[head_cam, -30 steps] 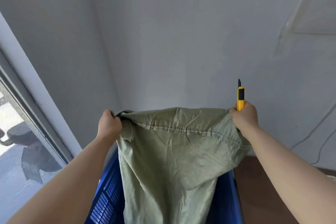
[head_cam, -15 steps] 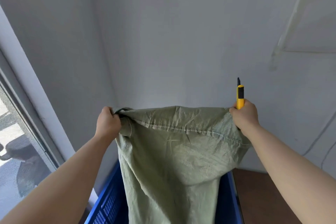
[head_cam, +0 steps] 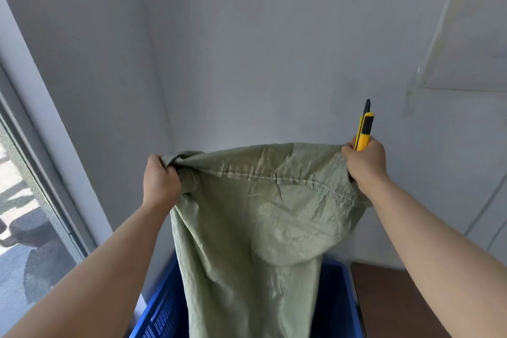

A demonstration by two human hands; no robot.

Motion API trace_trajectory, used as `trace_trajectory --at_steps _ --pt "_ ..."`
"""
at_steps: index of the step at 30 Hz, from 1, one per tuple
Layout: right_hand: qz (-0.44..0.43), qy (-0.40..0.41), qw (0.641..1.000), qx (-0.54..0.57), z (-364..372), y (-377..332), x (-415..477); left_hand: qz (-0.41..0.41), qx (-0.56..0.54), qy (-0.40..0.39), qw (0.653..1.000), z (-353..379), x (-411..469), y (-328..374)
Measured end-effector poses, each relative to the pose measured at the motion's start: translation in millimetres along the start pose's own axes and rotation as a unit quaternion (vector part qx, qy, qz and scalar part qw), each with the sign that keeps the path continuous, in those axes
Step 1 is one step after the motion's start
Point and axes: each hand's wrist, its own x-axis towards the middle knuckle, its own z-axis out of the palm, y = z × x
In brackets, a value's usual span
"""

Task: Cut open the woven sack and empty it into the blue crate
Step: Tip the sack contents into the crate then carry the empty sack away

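Head view: both hands (head_cam: 162, 181) (head_cam: 366, 163) hold sack (head_cam: 255, 228) corners above crate (head_cam: 162, 310).

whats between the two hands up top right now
In the head view, the stitched end of the green sack spans from the left hand to the right hand, which also holds a yellow knife. Nothing else lies between.

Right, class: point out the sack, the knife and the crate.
sack (head_cam: 255, 228): head view, middle of hanging cloth.
knife (head_cam: 363, 132): head view, yellow body above the fist.
crate (head_cam: 162, 313): head view, left slotted wall.
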Motion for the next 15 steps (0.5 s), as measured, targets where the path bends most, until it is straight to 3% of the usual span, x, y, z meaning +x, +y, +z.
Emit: trace_trajectory --at_steps 3,9,15 --pt "0.006 -0.037 0.998 -0.047 2 9 -6 -0.019 0.036 -0.035 0.999 -2 -6 -11" --pt "-0.029 0.055 0.997 0.035 -17 -23 12 0.019 -0.009 0.02 1.0 -13 5 19" --pt "0.005 -0.031 0.999 -0.043 -5 -1 -12 0.005 0.048 -0.055 0.997 -3 -11 7"
